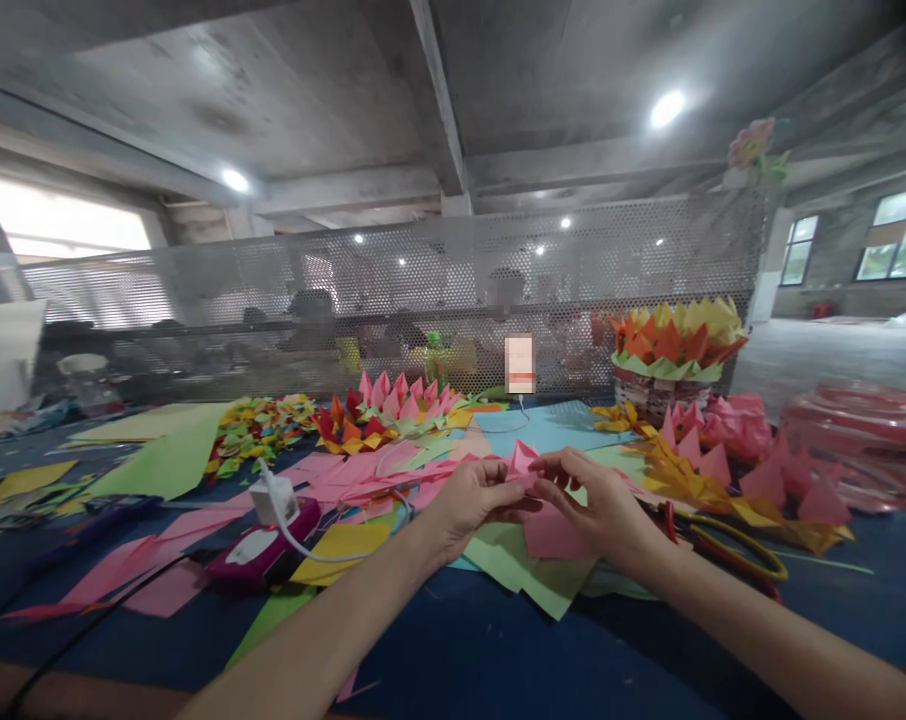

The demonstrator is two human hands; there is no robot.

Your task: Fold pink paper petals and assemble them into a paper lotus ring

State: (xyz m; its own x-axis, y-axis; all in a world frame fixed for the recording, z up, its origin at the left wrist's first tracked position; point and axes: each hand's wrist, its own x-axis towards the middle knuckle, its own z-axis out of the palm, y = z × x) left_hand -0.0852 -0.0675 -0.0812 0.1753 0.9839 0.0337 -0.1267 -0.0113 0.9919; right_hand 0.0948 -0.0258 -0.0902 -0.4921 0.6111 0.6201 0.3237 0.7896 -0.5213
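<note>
Concrete room (310, 90), perforated screen (423, 285) beyond left hand (466, 505) and right hand (595, 500) | paper-strewn blue counter (453, 645) beneath both | I have them together, pinching folded pink paper (523, 460)

Concrete ceiling (333, 100), lit lamps (667, 108); perforated screen (610, 265) behind blue table (498, 650).

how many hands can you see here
2: the left hand on the left of the pink piece, the right hand on its right. Any behind the mesh are too unclear to count.
</note>
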